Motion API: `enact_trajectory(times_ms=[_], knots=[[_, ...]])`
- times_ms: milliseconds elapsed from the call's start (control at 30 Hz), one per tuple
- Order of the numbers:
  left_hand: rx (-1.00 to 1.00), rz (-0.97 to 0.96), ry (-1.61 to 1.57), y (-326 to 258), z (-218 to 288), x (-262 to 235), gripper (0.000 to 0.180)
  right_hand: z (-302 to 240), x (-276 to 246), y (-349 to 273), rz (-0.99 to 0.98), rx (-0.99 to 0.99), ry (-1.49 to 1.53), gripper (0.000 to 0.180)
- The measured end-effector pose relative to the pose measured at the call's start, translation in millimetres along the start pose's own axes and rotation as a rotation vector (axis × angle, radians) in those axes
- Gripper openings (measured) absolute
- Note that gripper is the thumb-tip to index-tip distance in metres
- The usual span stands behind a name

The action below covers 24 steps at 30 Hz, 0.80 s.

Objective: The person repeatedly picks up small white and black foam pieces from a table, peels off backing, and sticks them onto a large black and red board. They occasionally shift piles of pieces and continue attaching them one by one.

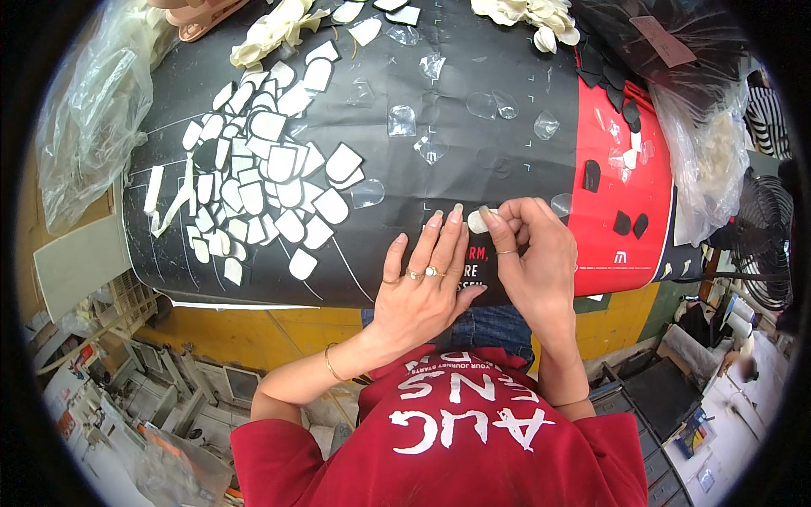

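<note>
My right hand (534, 249) pinches a small cream rounded pad (477, 222) between thumb and fingers, near the front of the black sheet (380, 80) that covers the table. Beside it, my left hand (427, 275) lies flat with its fingers stretched out, the fingertips close to the pad. Nothing shows in the left hand; what is under its palm is hidden. To the left spreads a loose heap of white pads (252, 197) with dark edges, each with one rounded end. Thin clear film pieces (401, 121) lie scattered beyond my hands.
Cream pieces are heaped (283, 32) at the far left and in another pile (528, 15) at the far middle. Black pads (591, 175) lie on the red area (621, 262) at right. A clear plastic bag (101, 110) hangs at left; a fan (760, 241) stands at right.
</note>
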<state>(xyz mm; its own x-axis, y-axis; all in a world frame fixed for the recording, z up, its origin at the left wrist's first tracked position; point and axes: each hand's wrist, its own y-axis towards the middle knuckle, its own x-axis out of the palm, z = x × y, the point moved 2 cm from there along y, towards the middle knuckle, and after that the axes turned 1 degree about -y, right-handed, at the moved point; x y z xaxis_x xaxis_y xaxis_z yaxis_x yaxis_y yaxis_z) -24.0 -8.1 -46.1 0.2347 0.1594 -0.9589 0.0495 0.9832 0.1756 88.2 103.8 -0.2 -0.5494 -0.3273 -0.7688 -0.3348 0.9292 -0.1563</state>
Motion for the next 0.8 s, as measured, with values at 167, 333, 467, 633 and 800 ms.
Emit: enact_trajectory(times_ms=[167,333,467,633,800], knots=[[0.003,-0.001,-0.005,0.0,-0.4,-0.2,0.069,0.8,-0.1,-0.5,-0.010,0.005,0.004,0.019],[0.003,0.002,-0.004,-0.1,-0.1,0.3,0.069,-1.2,1.6,-0.5,0.055,-0.065,-0.048,0.021],[0.009,0.001,0.003,-0.3,-0.2,0.4,0.068,-0.6,3.3,-2.0,0.010,0.011,-0.045,0.020],[0.008,-0.004,0.003,-0.4,0.0,0.1,0.068,-0.9,4.0,-2.6,0.010,0.002,-0.061,0.019],[0.013,0.001,0.007,0.2,0.3,-0.1,0.067,-2.3,4.6,-3.7,0.040,-0.030,-0.073,0.019]])
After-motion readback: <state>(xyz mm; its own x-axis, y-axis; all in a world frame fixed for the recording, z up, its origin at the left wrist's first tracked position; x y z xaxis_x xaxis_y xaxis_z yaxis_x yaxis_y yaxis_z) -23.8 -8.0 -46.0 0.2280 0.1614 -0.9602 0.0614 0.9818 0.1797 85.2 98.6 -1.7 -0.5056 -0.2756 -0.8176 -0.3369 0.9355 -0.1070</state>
